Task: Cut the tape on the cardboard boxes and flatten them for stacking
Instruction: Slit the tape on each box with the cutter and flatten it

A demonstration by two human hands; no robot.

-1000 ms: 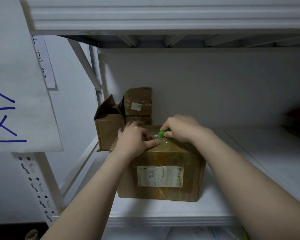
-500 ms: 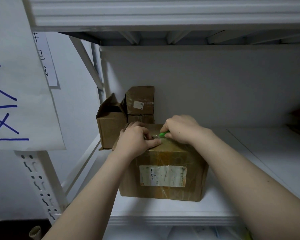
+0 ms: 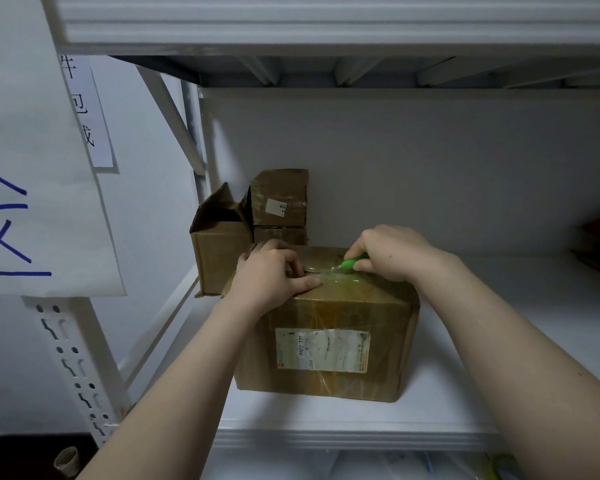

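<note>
Cutting the top tape of the taped cardboard box (image 3: pixel 326 344) on the white shelf (image 3: pixel 499 358).

My right hand (image 3: pixel 392 252) has its fingers curled tight round a green cutter (image 3: pixel 353 263); only a short green stub shows, and the blade is lost in the glare of the clear tape (image 3: pixel 329 271). My left hand (image 3: pixel 267 275) rests on the box top, thumb flat along the front edge, fingers bent under; I cannot tell whether they pinch anything. Behind it stand smaller boxes (image 3: pixel 279 202), partly hidden.
</note>
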